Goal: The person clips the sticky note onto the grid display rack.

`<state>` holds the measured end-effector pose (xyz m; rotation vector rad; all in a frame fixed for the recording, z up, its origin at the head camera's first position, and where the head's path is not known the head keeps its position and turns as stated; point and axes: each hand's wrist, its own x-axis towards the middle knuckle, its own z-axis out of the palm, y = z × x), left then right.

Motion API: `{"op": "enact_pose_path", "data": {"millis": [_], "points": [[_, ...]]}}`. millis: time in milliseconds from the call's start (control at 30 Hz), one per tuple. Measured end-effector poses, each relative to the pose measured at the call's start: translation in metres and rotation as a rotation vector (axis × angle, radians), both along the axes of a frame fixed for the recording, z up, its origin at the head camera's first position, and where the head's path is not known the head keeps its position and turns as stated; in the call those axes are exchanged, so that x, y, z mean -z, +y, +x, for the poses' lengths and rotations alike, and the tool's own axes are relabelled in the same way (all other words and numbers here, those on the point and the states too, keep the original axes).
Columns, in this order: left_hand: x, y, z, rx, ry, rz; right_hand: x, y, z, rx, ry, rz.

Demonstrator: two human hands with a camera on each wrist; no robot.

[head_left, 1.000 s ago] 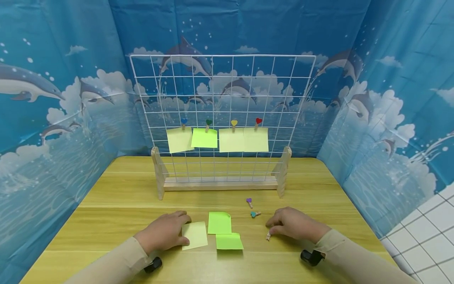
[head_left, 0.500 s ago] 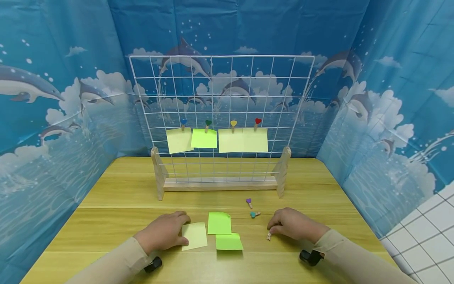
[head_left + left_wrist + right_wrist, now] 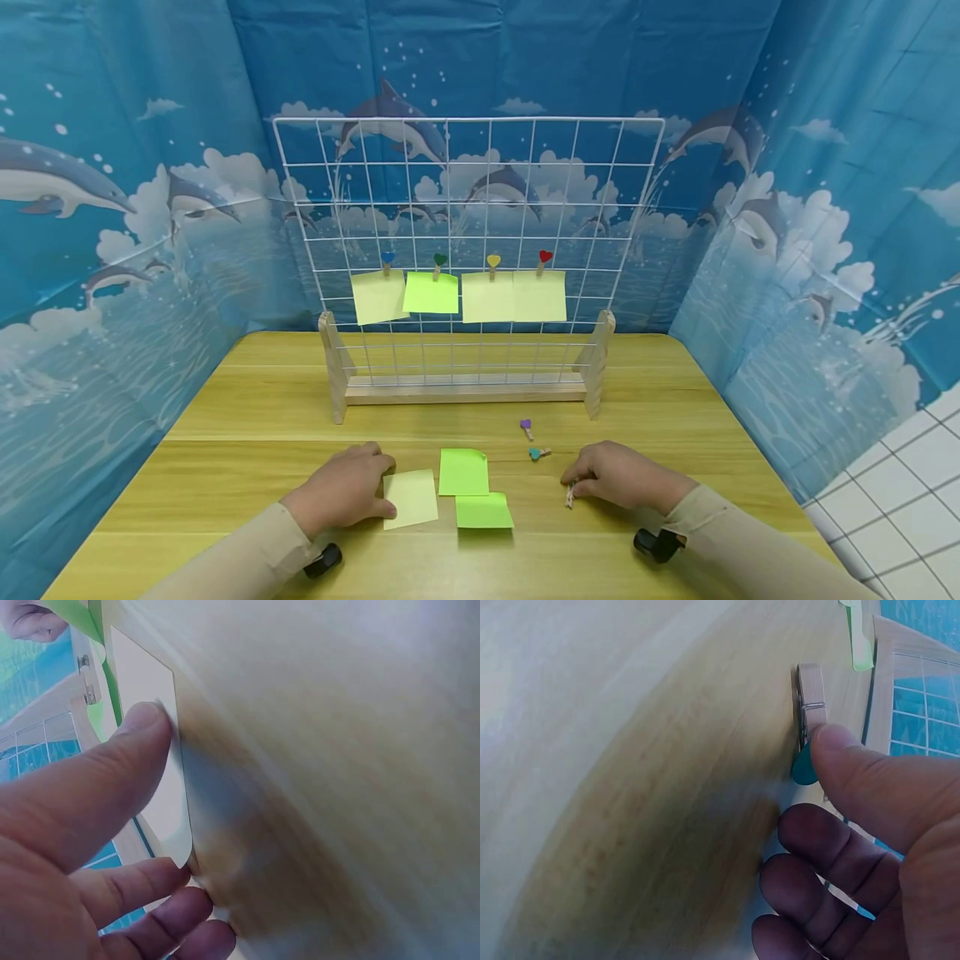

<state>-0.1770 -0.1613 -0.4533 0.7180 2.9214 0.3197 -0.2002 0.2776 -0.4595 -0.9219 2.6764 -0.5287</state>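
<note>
In the head view my left hand (image 3: 343, 490) rests at the left edge of a pale yellow sticky note (image 3: 412, 500) lying on the table. The left wrist view shows its thumb (image 3: 139, 731) on the note, and a fingertip touching a corner. My right hand (image 3: 618, 475) pinches a small wooden clothespin (image 3: 570, 497) near its teal end, the thumb (image 3: 836, 746) on it and the index finger hidden. Its bare end points towards me. Two green sticky notes, one behind (image 3: 463, 472) and one nearer (image 3: 484, 511), lie between the hands.
A white wire grid (image 3: 468, 221) on a wooden stand (image 3: 465, 390) is behind the hands. Several notes hang there from heart-topped clothespins, including a red one (image 3: 545, 257). A purple clothespin (image 3: 527, 428) and a teal one (image 3: 538, 454) lie on the table (image 3: 660, 392).
The fingers of my left hand have drawn back slightly from the note's far corner. My right hand has shifted a little, and the clothespin in it has turned slightly.
</note>
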Motion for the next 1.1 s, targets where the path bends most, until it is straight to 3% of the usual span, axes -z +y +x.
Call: {"op": "enact_pose_path", "data": {"millis": [400, 1100], "points": [[-0.0019, 0.0007, -0.0008, -0.033, -0.068, 0.071, 0.0002, -0.0007, 0.0006, -0.006, 0.028, 0.009], [0.0023, -0.0014, -0.0023, -0.02, -0.108, 0.13, 0.0018, 0.0011, 0.001, -0.004, 0.019, -0.017]]}}
